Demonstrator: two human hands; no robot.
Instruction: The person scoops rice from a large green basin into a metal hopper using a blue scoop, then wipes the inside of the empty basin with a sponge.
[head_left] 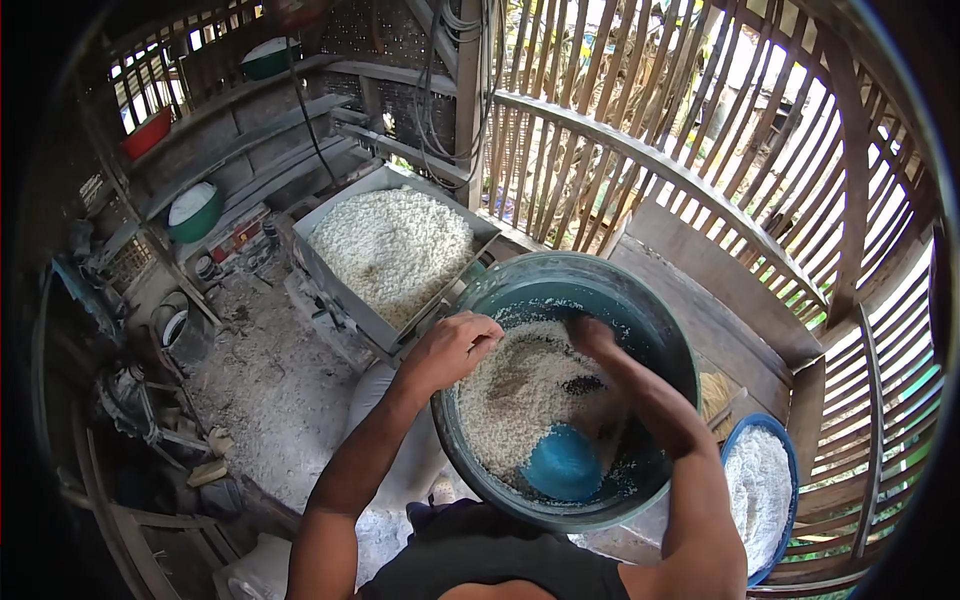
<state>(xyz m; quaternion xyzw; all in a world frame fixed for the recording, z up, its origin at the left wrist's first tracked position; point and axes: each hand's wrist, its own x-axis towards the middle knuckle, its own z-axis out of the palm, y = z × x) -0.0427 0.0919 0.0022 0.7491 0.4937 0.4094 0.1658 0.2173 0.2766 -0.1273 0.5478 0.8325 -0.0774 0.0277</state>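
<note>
A large green tub stands in front of me, partly filled with pale, rice-like grain. A blue plastic bowl lies in the grain at the tub's near side. My left hand hangs over the tub's left rim with its fingers curled together; what they hold, if anything, is hidden. Inside the tub, my right hand reaches down by the grain's far edge. That hand is dark and blurred, and its fingers do not show clearly. Left of the tub, a metal hopper holds a heap of white grain.
A blue basin of white powder sits at the right. Slatted walls enclose the far and right sides. Green and red basins rest along the left. A pale sack stands below the hopper on the dusty floor.
</note>
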